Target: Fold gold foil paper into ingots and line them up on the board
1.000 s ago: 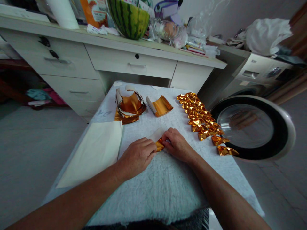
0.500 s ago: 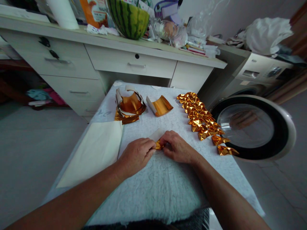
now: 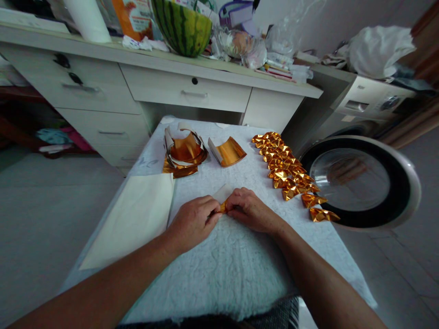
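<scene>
A sheet of gold foil paper (image 3: 223,206), partly rolled, lies between my hands at the middle of the cloth-covered table; its pale back shows beyond my fingers. My left hand (image 3: 196,221) pinches its left end. At the right end, my right hand (image 3: 251,209) is closed on the same sheet, hiding much of it. Farther off, a single curled gold foil sheet (image 3: 230,151) rests beside a loose pile of curled gold sheets (image 3: 185,153). Folded gold foil pieces (image 3: 283,171) stand in overlapping rows along the table's right side.
A cream paper sheet (image 3: 133,219) lies at the table's left. Behind stands a white drawer desk (image 3: 192,93) bearing a cut watermelon (image 3: 183,27) and plastic bags. To the right, the open round door (image 3: 413,183) of a washing machine (image 3: 363,98) comes close to the table edge.
Both hands stay on the gold sheet, with the right fingers shifted slightly left and closer around it. The whole view has moved a little; the other things lie as before.
</scene>
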`<state>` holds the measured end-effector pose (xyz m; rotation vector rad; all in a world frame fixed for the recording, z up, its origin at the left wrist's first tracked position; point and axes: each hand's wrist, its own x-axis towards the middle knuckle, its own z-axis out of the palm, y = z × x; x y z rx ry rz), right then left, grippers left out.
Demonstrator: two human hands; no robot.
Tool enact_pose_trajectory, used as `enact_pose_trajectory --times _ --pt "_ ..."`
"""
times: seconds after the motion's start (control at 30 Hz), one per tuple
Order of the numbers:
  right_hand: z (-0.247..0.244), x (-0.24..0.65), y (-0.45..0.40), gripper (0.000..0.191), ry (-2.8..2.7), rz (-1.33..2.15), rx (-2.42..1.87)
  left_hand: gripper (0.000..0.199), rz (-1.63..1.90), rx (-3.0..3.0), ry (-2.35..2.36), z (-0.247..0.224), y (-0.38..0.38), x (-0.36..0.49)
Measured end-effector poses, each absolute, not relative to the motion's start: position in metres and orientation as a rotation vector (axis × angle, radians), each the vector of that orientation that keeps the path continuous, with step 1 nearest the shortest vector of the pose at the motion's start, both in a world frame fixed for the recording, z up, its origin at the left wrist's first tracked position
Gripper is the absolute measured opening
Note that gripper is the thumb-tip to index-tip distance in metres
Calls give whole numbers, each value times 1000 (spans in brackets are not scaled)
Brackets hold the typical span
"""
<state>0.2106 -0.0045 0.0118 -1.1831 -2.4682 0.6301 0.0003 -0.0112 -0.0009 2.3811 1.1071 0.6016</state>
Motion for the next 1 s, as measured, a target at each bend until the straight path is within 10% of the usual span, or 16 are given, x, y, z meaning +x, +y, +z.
enact_pose_trajectory --times 1.0 --pt "12 206 -9 8 -2376 756 -1270 10 472 2305 1212 -1 -10 0"
